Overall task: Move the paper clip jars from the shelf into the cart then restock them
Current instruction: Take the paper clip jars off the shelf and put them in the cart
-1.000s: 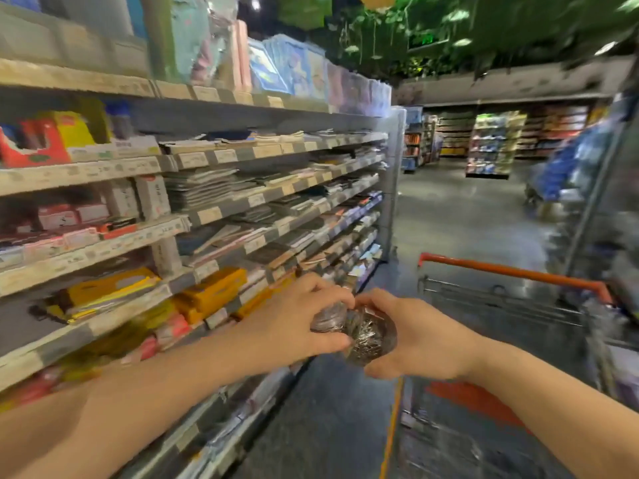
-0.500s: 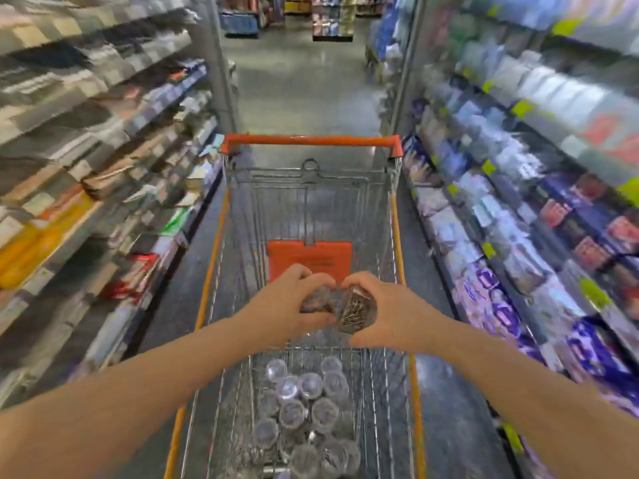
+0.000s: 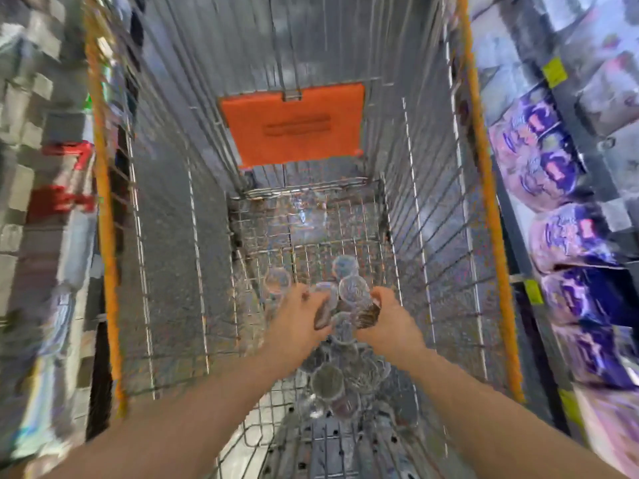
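Observation:
Both my hands reach down into the wire cart [image 3: 432, 257]. My left hand [image 3: 297, 316] holds a clear paper clip jar [image 3: 323, 318] in its curled fingers. My right hand [image 3: 387, 316] grips another jar [image 3: 368, 314]. Both jars hang just above a pile of several clear jars [image 3: 332, 378] lying on the cart's floor, with a few more jars [image 3: 352, 288] just beyond my fingers. The picture is blurred, so the jars' details are hard to make out.
An orange child-seat flap [image 3: 294, 122] hangs at the cart's far end. Orange rails [image 3: 491, 202] line the cart's top edges. Shelves of stationery [image 3: 45, 202] run along the left, and purple packets [image 3: 553, 167] fill the shelves on the right.
I turned from the left shelf to the cart, and both hands went down inside it with the jars, from above the rim to just over the pile.

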